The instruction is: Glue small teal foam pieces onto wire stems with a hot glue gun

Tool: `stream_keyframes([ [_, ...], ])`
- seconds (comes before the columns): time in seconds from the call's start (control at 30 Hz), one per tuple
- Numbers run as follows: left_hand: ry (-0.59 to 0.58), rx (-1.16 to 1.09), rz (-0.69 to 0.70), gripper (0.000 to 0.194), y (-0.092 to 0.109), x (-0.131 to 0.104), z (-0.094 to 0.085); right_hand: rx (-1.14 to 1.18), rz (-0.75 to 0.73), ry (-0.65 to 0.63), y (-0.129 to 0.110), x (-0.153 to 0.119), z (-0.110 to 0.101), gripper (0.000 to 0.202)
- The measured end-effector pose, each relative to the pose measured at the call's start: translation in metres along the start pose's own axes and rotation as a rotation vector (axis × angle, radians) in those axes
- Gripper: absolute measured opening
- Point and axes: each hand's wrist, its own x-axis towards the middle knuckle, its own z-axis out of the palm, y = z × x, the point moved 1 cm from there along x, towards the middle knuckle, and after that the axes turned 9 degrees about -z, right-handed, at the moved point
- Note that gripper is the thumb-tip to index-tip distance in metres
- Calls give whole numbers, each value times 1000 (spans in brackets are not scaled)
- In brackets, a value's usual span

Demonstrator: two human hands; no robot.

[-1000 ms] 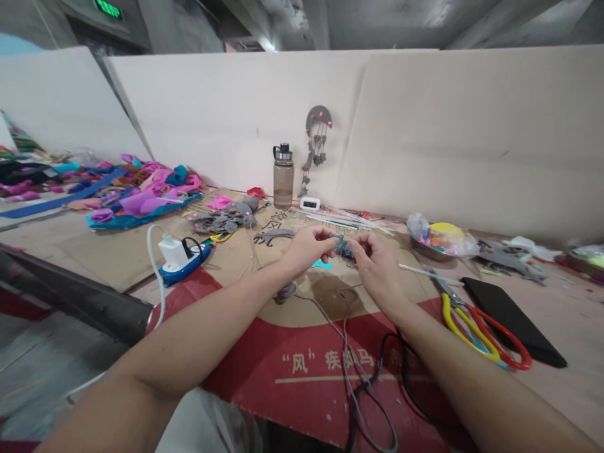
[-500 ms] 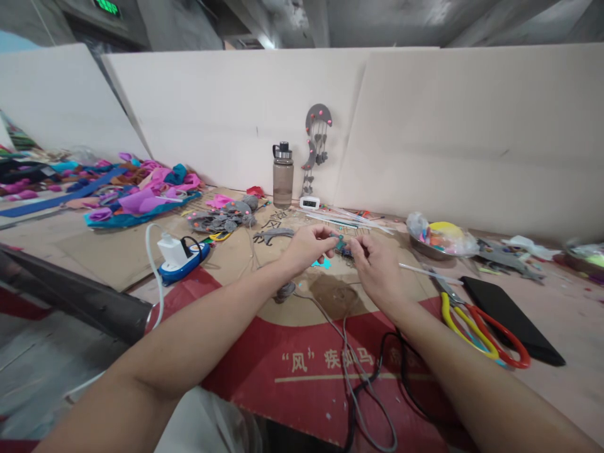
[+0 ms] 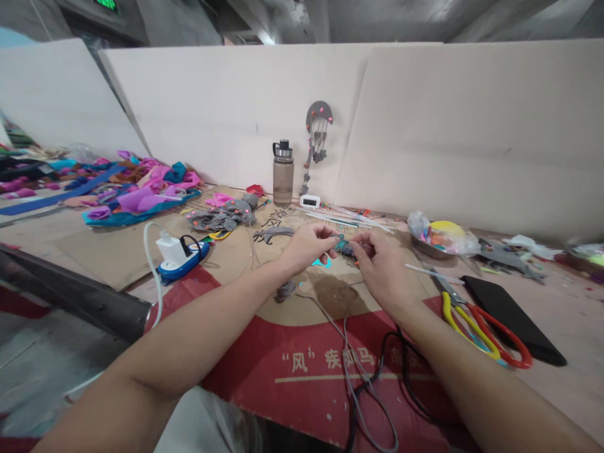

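Pinched in the fingertips of my left hand (image 3: 309, 246) is a small teal piece (image 3: 341, 241), perhaps felt; its exact shape is too small to tell. Thumb and forefinger of my right hand (image 3: 384, 267) close at the piece's right edge. Below and between the hands, a small dark cluster with an orange dot (image 3: 348, 250) is partly covered. Bright turquoise scraps (image 3: 323, 263) lie on the cardboard under my left fingers. A grey ball of cord (image 3: 285, 290) rests nearer me, its strand trailing down over the red print.
Scissors (image 3: 467, 321) with yellow and red handles lie right, beside a black phone-like slab (image 3: 512, 318). A bottle (image 3: 283, 176) and small clock (image 3: 310, 201) stand at the back. Left are a power strip (image 3: 184, 263), grey felt pieces (image 3: 221, 215) and colourful fabric (image 3: 146, 192). A metal bowl (image 3: 436, 250) sits right.
My right hand has shifted slightly, its forefinger now stretched further towards the teal piece. My left hand stays almost in place. The hanging grey ornament at the back has swung a little.
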Motion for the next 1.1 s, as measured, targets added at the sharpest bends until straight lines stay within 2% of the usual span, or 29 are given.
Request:
stream_keyframes([
  [0.3, -2, -59, -3, 7, 3, -2, 3, -31, -6, 8, -2, 1, -1, 19],
  [0.57, 8, 41, 31, 2, 13, -12, 4, -6, 15, -30, -4, 0, -1, 26],
  [1.1, -47, 119, 74, 14, 5, -8, 6, -20, 66, -52, 2, 1, -1, 36],
])
